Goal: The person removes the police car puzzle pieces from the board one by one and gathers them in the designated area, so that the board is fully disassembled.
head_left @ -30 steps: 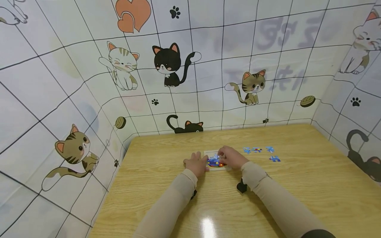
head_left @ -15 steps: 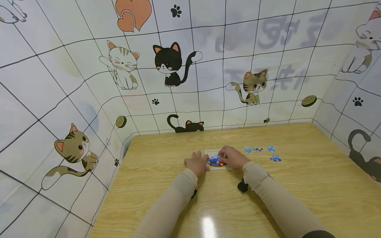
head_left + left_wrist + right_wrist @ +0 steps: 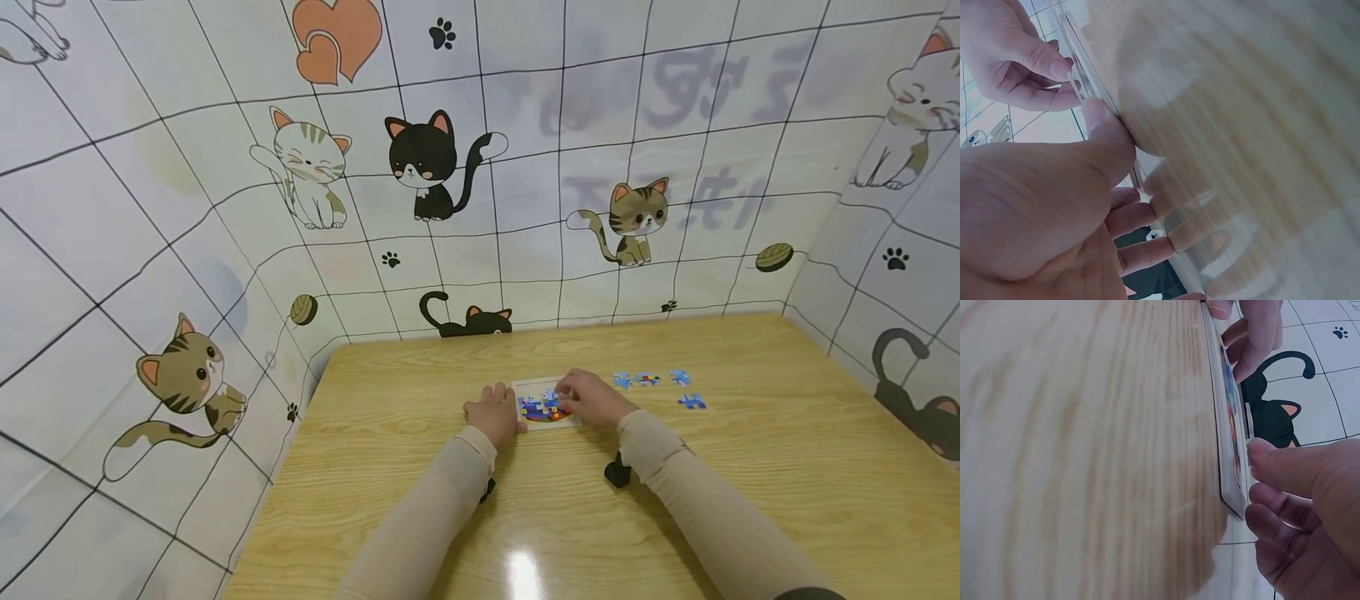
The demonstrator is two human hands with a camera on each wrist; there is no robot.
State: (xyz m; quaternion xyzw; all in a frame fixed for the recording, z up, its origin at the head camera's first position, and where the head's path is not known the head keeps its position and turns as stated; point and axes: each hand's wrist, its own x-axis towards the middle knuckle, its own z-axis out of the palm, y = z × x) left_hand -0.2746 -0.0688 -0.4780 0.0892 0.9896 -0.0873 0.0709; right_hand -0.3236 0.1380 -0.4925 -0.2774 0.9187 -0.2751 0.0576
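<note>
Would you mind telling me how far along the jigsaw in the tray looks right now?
Partly done: the puzzle tray already holds a colourful block of fitted pieces, with a pale strip unfilled along its far edge. In hand: the left hand steadies the tray's left edge while the right hand works at its right side. Left: four loose blue pieces on the wooden table.

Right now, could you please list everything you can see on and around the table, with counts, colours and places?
table: one, light wood, fills the lower view.
puzzle tray: one, white frame with a blue and red picture, table centre, between the hands.
loose pieces: about four, blue, on the table right of the tray.
wall sheet: white, black grid, cartoon cats, paw prints, hearts, around the table.
sleeves: two, beige, on both forearms.
left hand: one, touches the tray's left edge.
right hand: one, fingers on the tray's right side.
</note>
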